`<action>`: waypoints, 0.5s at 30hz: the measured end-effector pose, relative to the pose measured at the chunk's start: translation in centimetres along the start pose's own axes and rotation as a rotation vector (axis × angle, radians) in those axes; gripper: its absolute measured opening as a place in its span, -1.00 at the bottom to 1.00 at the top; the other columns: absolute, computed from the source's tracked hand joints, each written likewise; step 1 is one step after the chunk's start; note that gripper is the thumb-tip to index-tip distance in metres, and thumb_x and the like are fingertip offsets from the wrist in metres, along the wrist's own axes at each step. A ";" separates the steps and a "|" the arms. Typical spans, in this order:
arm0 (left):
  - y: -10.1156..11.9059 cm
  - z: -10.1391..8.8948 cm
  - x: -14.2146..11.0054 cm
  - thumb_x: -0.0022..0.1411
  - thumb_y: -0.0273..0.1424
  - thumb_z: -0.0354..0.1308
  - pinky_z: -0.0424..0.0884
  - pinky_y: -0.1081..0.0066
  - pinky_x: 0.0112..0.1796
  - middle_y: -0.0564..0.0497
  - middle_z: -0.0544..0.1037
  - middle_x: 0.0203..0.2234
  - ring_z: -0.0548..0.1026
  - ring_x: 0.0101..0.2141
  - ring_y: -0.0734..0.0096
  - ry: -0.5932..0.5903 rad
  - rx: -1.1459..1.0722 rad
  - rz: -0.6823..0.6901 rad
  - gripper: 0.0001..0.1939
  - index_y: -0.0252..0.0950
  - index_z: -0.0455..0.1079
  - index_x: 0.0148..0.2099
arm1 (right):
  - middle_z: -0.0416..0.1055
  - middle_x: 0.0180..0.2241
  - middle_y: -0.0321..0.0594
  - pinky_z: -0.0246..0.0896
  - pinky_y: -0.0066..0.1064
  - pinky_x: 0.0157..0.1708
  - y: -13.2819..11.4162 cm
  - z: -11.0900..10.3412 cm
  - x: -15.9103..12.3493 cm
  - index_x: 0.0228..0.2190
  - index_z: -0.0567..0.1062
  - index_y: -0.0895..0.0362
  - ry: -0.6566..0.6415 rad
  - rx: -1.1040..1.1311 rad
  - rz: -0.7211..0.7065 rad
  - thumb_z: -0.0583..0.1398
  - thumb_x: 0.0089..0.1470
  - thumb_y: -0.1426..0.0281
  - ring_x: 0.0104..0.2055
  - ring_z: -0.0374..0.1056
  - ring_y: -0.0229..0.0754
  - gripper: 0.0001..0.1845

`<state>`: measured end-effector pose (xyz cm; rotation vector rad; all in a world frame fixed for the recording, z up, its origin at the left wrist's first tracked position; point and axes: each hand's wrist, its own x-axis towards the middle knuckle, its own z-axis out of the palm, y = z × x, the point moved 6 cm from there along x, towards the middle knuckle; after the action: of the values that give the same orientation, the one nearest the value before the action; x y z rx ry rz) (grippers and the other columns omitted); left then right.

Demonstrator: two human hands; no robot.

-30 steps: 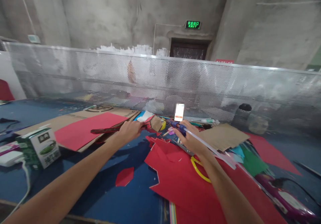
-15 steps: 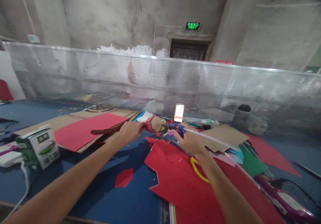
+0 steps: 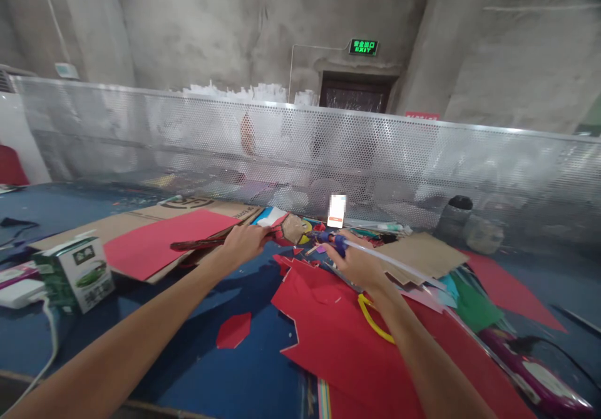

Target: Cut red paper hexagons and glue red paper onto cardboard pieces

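My left hand [image 3: 246, 243] is closed around a craft piece of cardboard and red paper [image 3: 294, 228]. Its brown, many-sided end points to the right, and a long dark strip [image 3: 195, 244] sticks out on the other side of the hand. In my right hand [image 3: 352, 265] is a blue hot glue gun [image 3: 332, 238] with a long clear glue stick [image 3: 399, 258] running out of its back. The gun's nozzle is close to the cardboard end; whether they touch I cannot tell. Under the right forearm lies a yellow loop [image 3: 373, 322], partly hidden.
Red paper sheets [image 3: 338, 331] and a red offcut [image 3: 235, 330] lie on the blue table [image 3: 188, 356]. A green-white box [image 3: 79, 272] stands left. Behind are a lit phone [image 3: 337, 212] and a perforated metal screen [image 3: 211, 131]. Brown cardboard [image 3: 425, 255] and a purple device [image 3: 535, 372] are right.
The whole view has shifted very slightly. Both hands keep the same grip, and the glue gun stays by the cardboard end.
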<state>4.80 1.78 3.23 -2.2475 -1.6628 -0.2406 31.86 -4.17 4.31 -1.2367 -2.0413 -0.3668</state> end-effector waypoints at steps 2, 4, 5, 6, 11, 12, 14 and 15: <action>-0.1 0.1 0.0 0.45 -0.24 -0.06 0.43 0.22 -0.26 -0.23 0.69 -0.12 0.66 -0.17 -0.06 -0.003 -0.008 -0.001 -0.60 -0.20 0.52 0.11 | 0.55 -0.28 -0.12 0.25 -0.28 -0.26 0.7 -0.5 0.0 -0.28 0.46 0.06 0.019 0.053 0.061 0.09 0.35 0.05 -0.23 0.48 0.00 -0.63; -0.2 0.2 0.0 0.45 -0.24 -0.06 0.43 0.21 -0.26 -0.24 0.69 -0.12 0.65 -0.16 -0.07 -0.003 -0.015 -0.003 -0.60 -0.20 0.53 0.11 | 0.54 -0.31 -0.17 0.25 -0.29 -0.25 1.0 -1.0 0.0 -0.30 0.43 0.05 0.039 0.133 0.101 0.09 0.34 0.06 -0.25 0.47 -0.03 -0.66; -0.2 0.2 0.1 0.45 -0.23 -0.06 0.43 0.20 -0.26 -0.24 0.69 -0.12 0.65 -0.17 -0.08 -0.002 -0.016 -0.002 -0.60 -0.20 0.53 0.10 | 0.54 -0.31 -0.18 0.25 -0.30 -0.24 0.9 -1.2 0.0 -0.30 0.42 0.04 0.046 0.172 0.105 0.10 0.34 0.06 -0.25 0.47 -0.04 -0.67; -0.2 0.2 0.1 0.45 -0.23 -0.07 0.44 0.20 -0.26 -0.24 0.69 -0.12 0.65 -0.17 -0.10 -0.003 -0.016 -0.001 -0.60 -0.20 0.53 0.10 | 0.54 -0.30 -0.19 0.25 -0.31 -0.23 0.8 -1.4 0.0 -0.30 0.42 0.04 0.050 0.200 0.100 0.11 0.34 0.07 -0.25 0.47 -0.05 -0.67; -0.1 0.2 0.0 0.45 -0.23 -0.05 0.43 0.20 -0.27 -0.24 0.69 -0.13 0.66 -0.18 -0.09 -0.009 0.004 0.002 -0.60 -0.21 0.53 0.10 | 0.55 -0.25 -0.13 0.25 -0.31 -0.19 0.2 -0.8 0.0 -0.26 0.46 0.07 0.005 0.141 0.025 0.10 0.34 0.06 -0.18 0.48 -0.02 -0.65; -0.1 0.2 0.0 0.45 -0.23 -0.05 0.43 0.21 -0.27 -0.24 0.69 -0.13 0.66 -0.18 -0.09 -0.009 0.006 0.001 -0.60 -0.21 0.53 0.10 | 0.55 -0.24 -0.12 0.25 -0.31 -0.20 0.1 -0.6 0.0 -0.26 0.46 0.08 -0.001 0.118 0.013 0.09 0.34 0.06 -0.18 0.48 -0.02 -0.64; 0.0 0.1 0.0 0.45 -0.23 -0.05 0.44 0.21 -0.25 -0.24 0.69 -0.12 0.66 -0.18 -0.08 -0.012 0.005 -0.001 -0.60 -0.21 0.53 0.11 | 0.55 -0.24 -0.11 0.24 -0.31 -0.22 0.2 -0.3 0.0 -0.26 0.46 0.08 0.003 0.083 0.006 0.08 0.34 0.06 -0.19 0.49 -0.01 -0.63; 0.1 0.0 0.0 0.45 -0.23 -0.05 0.44 0.20 -0.24 -0.24 0.69 -0.12 0.66 -0.17 -0.07 -0.017 0.002 -0.002 -0.60 -0.21 0.52 0.12 | 0.56 -0.25 -0.11 0.24 -0.31 -0.24 0.3 -0.2 0.0 -0.27 0.46 0.08 0.009 0.069 0.015 0.08 0.34 0.05 -0.21 0.49 -0.02 -0.62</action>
<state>4.84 1.75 3.16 -2.2526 -1.6733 -0.2206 32.25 -4.13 4.45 -1.2050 -2.0192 -0.2917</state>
